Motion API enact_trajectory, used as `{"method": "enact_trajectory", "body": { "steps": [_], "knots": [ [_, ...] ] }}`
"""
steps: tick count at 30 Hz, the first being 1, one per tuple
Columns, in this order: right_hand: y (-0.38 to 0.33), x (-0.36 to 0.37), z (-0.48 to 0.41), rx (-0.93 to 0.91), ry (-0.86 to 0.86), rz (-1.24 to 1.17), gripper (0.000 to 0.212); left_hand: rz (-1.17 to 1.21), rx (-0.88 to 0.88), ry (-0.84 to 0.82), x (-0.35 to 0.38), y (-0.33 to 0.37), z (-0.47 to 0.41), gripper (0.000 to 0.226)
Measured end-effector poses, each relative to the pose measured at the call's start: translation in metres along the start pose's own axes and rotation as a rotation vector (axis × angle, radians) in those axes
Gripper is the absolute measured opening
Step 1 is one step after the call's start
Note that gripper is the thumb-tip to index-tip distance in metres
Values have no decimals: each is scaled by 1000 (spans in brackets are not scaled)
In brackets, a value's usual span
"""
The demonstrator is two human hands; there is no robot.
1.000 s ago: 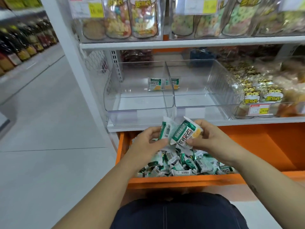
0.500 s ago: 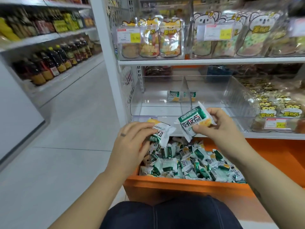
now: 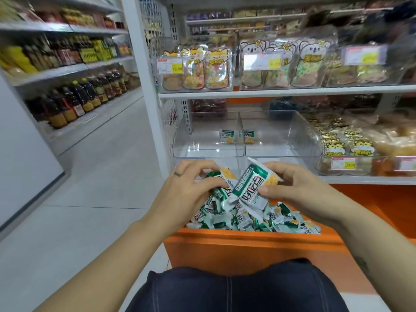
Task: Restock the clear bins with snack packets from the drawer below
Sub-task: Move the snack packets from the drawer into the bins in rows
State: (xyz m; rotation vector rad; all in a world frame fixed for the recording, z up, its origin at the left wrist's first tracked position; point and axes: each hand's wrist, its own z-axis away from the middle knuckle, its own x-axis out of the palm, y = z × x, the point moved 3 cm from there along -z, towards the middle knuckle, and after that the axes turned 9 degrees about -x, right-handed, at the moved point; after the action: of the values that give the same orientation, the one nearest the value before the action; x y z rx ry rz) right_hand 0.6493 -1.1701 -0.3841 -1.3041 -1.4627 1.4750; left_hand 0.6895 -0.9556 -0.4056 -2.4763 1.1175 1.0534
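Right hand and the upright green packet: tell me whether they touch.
Touching. Head view shows the right hand pinching the green packet, thumb pressed on its printed face.

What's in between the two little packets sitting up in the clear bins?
In the head view, only the bins' clear side walls stand between the left packet and the right packet.

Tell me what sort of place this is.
Likely a supermarket aisle: yellow price tags by bagged snacks, shelved bottles across the aisle, and an orange drawer full of snack packets.

right hand (image 3: 292,192) nearer left hand (image 3: 186,192), packets (image 3: 249,189) overlapping
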Motion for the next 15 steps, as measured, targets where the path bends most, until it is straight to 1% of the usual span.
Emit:
{"method": "enact_trajectory", "body": {
  "steps": [2, 4, 8, 12, 14, 15],
  "knots": [
    [-1, 2, 9, -1, -37, -13, 33, 95, -108, -41, -4, 13, -2, 38],
    [-1, 5, 16, 9, -68, -93, 38, 215, -224, -73, -6, 24, -2, 47],
    [6, 12, 21, 17, -118, -255, 52, 537, -391, -159, -11, 39, 3, 61],
    [10, 20, 17, 7, -131, -277, 67, 748, -513, -218, -18, 42, 8, 50],
    [8, 21, 16, -10, -137, -244, 67, 823, -550, -220, -23, 42, 7, 47],
    [6, 21, 16, -19, -125, -211, 62, 860, -571, -219, -26, 41, 6, 47]
  ]
}}
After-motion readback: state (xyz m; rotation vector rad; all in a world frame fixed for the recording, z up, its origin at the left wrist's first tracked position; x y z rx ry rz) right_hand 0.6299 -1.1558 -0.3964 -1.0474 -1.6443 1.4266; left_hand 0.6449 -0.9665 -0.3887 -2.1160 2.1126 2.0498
